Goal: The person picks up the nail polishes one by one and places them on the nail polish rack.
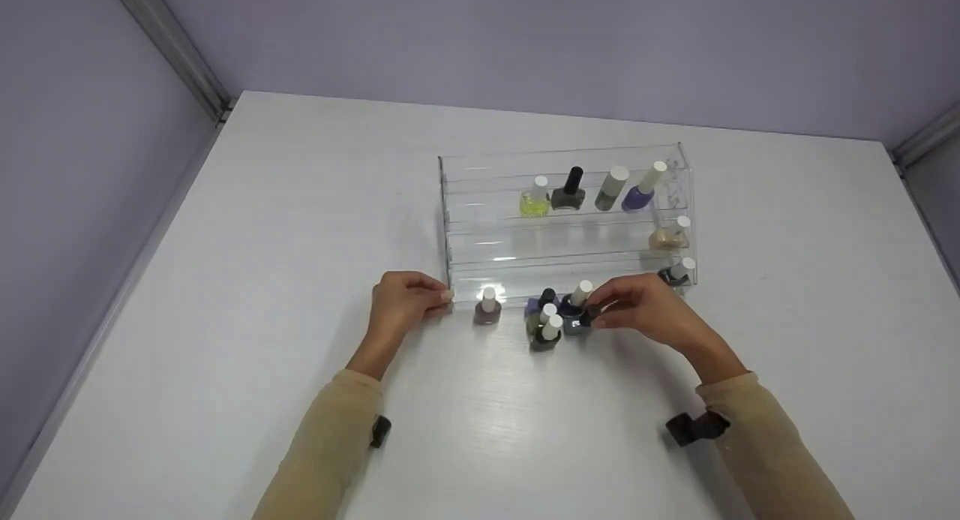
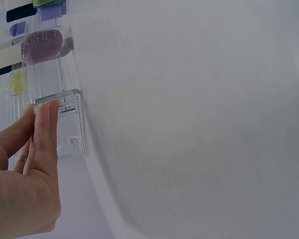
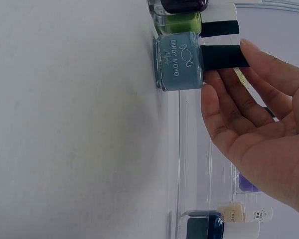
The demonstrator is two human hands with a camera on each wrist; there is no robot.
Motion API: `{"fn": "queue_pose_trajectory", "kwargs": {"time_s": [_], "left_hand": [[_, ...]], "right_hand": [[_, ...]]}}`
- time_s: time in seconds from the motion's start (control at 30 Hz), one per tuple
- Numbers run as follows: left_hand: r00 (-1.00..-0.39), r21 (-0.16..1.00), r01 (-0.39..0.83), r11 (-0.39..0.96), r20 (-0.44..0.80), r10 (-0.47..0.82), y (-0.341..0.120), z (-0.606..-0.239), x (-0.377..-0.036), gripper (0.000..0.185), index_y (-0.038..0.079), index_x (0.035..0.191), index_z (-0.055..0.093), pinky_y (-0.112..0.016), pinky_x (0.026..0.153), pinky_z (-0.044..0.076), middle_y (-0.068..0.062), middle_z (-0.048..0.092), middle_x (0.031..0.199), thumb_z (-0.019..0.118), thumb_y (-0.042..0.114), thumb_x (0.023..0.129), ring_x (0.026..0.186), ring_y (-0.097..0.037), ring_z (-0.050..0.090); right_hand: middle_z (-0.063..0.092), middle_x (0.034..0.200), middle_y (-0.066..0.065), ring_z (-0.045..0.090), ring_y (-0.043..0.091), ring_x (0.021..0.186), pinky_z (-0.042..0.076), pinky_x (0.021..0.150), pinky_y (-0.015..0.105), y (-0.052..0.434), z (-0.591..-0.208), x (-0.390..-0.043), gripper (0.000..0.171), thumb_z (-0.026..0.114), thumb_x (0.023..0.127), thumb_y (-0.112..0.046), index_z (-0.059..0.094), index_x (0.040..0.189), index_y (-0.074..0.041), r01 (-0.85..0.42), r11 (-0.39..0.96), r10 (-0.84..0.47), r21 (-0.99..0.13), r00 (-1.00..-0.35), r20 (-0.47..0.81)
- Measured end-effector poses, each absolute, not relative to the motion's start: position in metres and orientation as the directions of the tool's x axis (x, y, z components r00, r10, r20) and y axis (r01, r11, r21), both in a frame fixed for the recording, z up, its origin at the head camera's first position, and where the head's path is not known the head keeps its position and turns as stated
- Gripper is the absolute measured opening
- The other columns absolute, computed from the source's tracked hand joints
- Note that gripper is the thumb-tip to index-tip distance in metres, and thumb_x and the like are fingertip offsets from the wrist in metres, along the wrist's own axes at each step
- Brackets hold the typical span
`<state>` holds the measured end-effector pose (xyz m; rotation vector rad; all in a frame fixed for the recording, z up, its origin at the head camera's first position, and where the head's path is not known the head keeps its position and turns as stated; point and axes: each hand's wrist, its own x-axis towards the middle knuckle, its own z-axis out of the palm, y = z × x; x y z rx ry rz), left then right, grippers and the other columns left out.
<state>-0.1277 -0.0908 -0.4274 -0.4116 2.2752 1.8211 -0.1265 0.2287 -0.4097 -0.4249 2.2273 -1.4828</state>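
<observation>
A clear stepped display rack (image 1: 480, 246) stands on the white table. My left hand (image 1: 405, 302) pinches its front left corner between thumb and fingertips; the left wrist view shows the rack's side panel (image 2: 57, 96) between them. With thumb and fingers my right hand (image 1: 645, 306) holds a blue-grey nail polish bottle (image 3: 182, 62) by its black cap (image 3: 224, 57), upright in front of the rack. Beside that bottle cluster several others, among them a dark green one with a white cap (image 1: 547, 336) and a green one (image 3: 182, 23). A mauve bottle (image 1: 487, 312) stands near my left hand.
Along an upper step stand a yellow bottle (image 1: 535, 203), a dark brown one (image 1: 568, 198), a grey one with a white cap (image 1: 612, 187) and a purple one (image 1: 639, 197). At the rack's right end are a cream bottle (image 1: 666, 239) and a dark teal one (image 3: 199, 226). Walls enclose the table's back and sides.
</observation>
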Motion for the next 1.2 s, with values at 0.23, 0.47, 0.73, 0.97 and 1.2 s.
{"fn": "queue_pose_trajectory", "kwargs": {"time_s": [0.23, 0.47, 0.73, 0.97, 1.2], "left_hand": [[-0.942, 0.918, -0.335, 0.212, -0.323, -0.088, -0.091, -0.428, -0.128, 0.008, -0.007, 0.082, 0.067, -0.026, 0.062, 0.055, -0.015, 0.067, 0.080, 0.070, -0.004, 0.076, 0.067, -0.018, 0.066], [-0.938, 0.914, -0.346, 0.214, -0.333, -0.095, -0.090, -0.428, -0.128, 0.008, -0.006, 0.082, 0.067, -0.026, 0.063, 0.055, -0.014, 0.067, 0.079, 0.071, -0.003, 0.075, 0.067, -0.017, 0.066], [-0.936, 0.911, -0.352, 0.213, -0.339, -0.094, -0.091, -0.427, -0.128, 0.010, -0.007, 0.083, 0.067, -0.026, 0.063, 0.055, -0.015, 0.067, 0.079, 0.071, -0.003, 0.075, 0.068, -0.018, 0.066], [-0.939, 0.913, -0.344, 0.220, -0.332, -0.089, -0.091, -0.427, -0.128, 0.010, -0.007, 0.083, 0.067, -0.025, 0.062, 0.055, -0.014, 0.068, 0.079, 0.071, -0.002, 0.076, 0.068, -0.018, 0.067], [-0.944, 0.912, -0.329, 0.244, -0.315, -0.092, -0.091, -0.427, -0.128, 0.009, -0.006, 0.082, 0.068, -0.024, 0.061, 0.054, -0.013, 0.068, 0.078, 0.071, 0.000, 0.076, 0.068, -0.017, 0.066]], "right_hand": [[0.064, 0.097, 0.022, 0.064, 0.018, 0.084, 0.053, 0.072, 0.025, 0.230, -0.411, -0.126, 0.024, 0.067, 0.075, 0.009, 0.064, 0.098, 0.009, -0.050, 0.367, -0.491, -0.929, -0.858, -0.148], [0.063, 0.097, 0.023, 0.064, 0.016, 0.084, 0.053, 0.073, 0.026, 0.231, -0.410, -0.126, 0.024, 0.067, 0.074, 0.010, 0.063, 0.098, 0.010, -0.051, 0.357, -0.495, -0.933, -0.857, -0.142], [0.064, 0.096, 0.021, 0.064, 0.016, 0.083, 0.053, 0.073, 0.025, 0.232, -0.409, -0.126, 0.022, 0.066, 0.076, 0.008, 0.064, 0.098, 0.009, -0.055, 0.360, -0.501, -0.931, -0.853, -0.143], [0.064, 0.095, 0.021, 0.064, 0.015, 0.082, 0.053, 0.072, 0.027, 0.235, -0.406, -0.124, 0.022, 0.066, 0.077, 0.008, 0.064, 0.099, 0.010, -0.062, 0.363, -0.500, -0.930, -0.855, -0.138], [0.064, 0.095, 0.022, 0.064, 0.016, 0.084, 0.053, 0.074, 0.028, 0.240, -0.401, -0.125, 0.023, 0.064, 0.078, 0.008, 0.063, 0.101, 0.010, -0.050, 0.372, -0.494, -0.927, -0.856, -0.152]]}}
